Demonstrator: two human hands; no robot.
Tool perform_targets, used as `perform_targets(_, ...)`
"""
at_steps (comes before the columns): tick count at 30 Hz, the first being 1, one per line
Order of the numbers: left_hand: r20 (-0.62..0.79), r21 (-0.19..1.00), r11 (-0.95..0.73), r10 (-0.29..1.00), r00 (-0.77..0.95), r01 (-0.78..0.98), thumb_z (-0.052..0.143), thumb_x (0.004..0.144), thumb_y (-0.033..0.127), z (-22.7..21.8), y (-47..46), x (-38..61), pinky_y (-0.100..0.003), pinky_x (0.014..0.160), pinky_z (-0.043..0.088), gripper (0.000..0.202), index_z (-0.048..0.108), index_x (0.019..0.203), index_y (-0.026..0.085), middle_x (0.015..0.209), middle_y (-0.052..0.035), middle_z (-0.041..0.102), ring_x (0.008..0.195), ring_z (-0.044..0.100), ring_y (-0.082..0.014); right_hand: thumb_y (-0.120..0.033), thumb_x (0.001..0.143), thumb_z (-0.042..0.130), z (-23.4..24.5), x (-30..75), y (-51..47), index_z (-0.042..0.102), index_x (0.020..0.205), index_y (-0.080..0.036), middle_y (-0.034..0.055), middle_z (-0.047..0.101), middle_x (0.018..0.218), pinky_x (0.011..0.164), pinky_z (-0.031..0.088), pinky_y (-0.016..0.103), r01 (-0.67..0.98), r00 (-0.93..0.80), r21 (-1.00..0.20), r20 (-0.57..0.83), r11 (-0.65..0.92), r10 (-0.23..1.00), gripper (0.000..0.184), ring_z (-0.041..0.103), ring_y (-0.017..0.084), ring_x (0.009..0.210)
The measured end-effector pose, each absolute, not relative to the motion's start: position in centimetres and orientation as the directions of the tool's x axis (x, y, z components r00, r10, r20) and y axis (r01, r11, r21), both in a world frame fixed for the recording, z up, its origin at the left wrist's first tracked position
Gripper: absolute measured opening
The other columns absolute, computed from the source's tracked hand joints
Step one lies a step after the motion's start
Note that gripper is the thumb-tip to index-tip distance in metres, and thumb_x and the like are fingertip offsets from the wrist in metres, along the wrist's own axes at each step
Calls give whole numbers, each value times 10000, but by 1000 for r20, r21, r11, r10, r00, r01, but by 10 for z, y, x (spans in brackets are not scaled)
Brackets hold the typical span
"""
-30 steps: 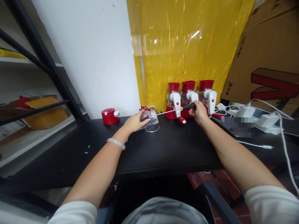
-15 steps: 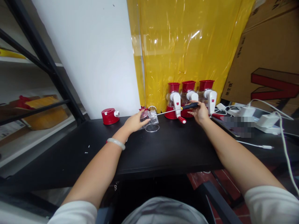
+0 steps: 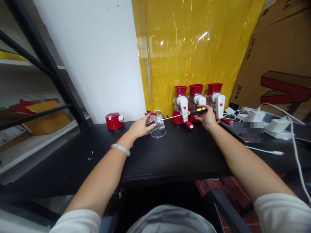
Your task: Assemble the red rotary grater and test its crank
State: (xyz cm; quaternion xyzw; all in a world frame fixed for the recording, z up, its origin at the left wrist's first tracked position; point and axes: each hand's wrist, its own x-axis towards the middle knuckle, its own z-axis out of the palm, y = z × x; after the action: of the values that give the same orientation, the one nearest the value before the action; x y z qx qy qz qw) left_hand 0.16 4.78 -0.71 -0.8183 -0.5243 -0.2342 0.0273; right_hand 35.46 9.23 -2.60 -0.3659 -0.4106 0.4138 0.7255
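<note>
Clear plastic body (image 3: pixel 159 125) sits on the blk desk (image 3: pixel 165 155), w/ your L hand (image 3: pixel 141 127) gripping its left side, thumb in front. Your R hand (image 3: pixel 208 118), right of the body, has the screwdriver (image 3: pixel 198 110) by its blk/yel handle, some fingers loose; shaft runs to the body's right side, can't tell if the tip's seated. Left of the body: red base (image 3: pixel 113 121) w/ white knob. Right of the body: 3 grinders (image 3: pixel 196 88) in a row, then chargers (image 3: pixel 278 125) farther right. Yellow sheet (image 3: pixel 199 48) behind the body.
</note>
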Motion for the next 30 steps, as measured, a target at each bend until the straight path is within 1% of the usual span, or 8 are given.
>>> perform_targets(3,410,202,-448,846,340,871,464,855,657,-7,47,2,-401,955,454,776,348,1458,183,1357,-153,567,1210,566,-326,-332,853,262,-24,355,88,601,932,-227,41,656,769,459,486,298,-372,276,-841,304,393,912,364,653,194,613)
perform_targets(7,410,209,-451,846,341,868,470,853,655,-6,47,2,-401,960,454,773,350,1457,186,1358,-152,567,1218,561,-321,-291,822,256,-22,355,84,614,967,-210,69,684,787,511,496,303,-400,256,-829,308,390,916,395,679,217,734)
perform_targets(13,413,205,-452,844,342,868,465,858,651,-7,47,1,-406,966,452,770,351,1456,180,1358,-159,564,1217,562,-324,-328,821,370,-23,354,87,610,931,-217,11,649,767,489,476,256,-379,303,-849,263,369,916,287,664,161,615)
perform_targets(18,408,193,-443,848,339,876,459,856,661,-7,47,2,-393,962,451,780,347,1455,174,1354,-154,569,1209,567,-320,-308,854,421,-23,353,89,572,1003,-234,-21,650,762,427,470,226,-329,340,-866,262,376,903,225,622,117,496)
perform_targets(21,411,191,-447,845,342,874,461,857,657,-7,48,2,-389,962,450,779,352,1453,167,1356,-157,567,1213,564,-322,-354,880,457,-25,353,92,565,968,-227,-30,627,659,409,476,217,-273,356,-880,282,388,891,189,581,107,443)
perform_targets(25,412,199,-450,844,343,871,468,859,648,-7,48,3,-393,960,450,765,353,1453,181,1361,-150,564,1219,560,-320,-453,895,442,-26,354,95,571,886,-203,-22,569,552,392,461,219,-256,357,-890,275,376,893,281,547,113,413)
perform_targets(28,409,204,-448,847,340,870,473,858,644,-6,47,3,-399,954,452,760,353,1454,188,1358,-148,567,1216,561,-320,-478,905,331,-26,355,94,592,880,-199,13,620,651,419,475,240,-328,327,-876,245,353,913,383,599,134,491)
perform_targets(30,410,203,-444,848,336,873,474,858,642,-6,47,3,-399,948,454,760,352,1455,188,1353,-149,572,1210,566,-321,-454,894,299,-26,355,93,606,888,-208,26,651,750,465,499,255,-357,313,-858,263,370,913,394,643,149,596)
